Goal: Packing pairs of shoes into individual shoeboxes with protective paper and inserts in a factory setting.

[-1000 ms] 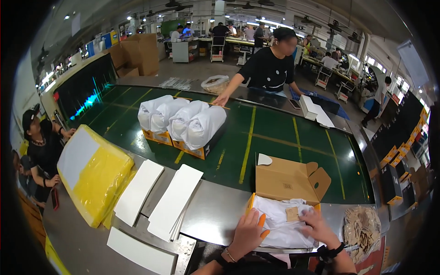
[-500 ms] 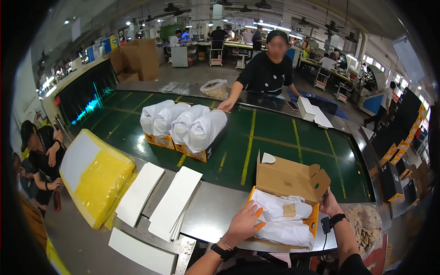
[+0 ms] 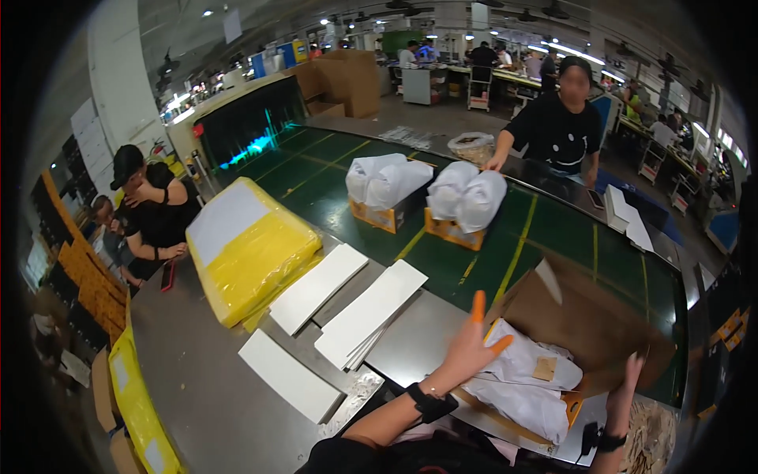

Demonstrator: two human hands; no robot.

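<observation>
An open shoe box (image 3: 575,410), orange inside, sits in front of me at the near edge of the green belt. In it lie two white paper-wrapped bundles (image 3: 517,403), the upper one bearing a small tan patch. The box's brown cardboard lid (image 3: 600,320) stands up behind them, smeared by motion. My left hand (image 3: 467,351), with orange covers on its thumb and index finger, is open over the box's left side, fingers spread. At the lid's right edge is my right hand (image 3: 628,383); its fingers are blurred and partly hidden, so their grip is unclear.
Across the belt (image 3: 505,268), a person (image 3: 553,126) reaches to orange-fronted boxes (image 3: 454,229) topped with white bundles. Stacks of white card (image 3: 371,312) and a yellow plastic-wrapped pack (image 3: 253,253) occupy the metal table. Another person (image 3: 146,205) leans at the left.
My view has swung left. My left hand has come up off the wrapped bundles, and the lid has moved, with my right hand at its edge. The far boxes now stand apart in two groups.
</observation>
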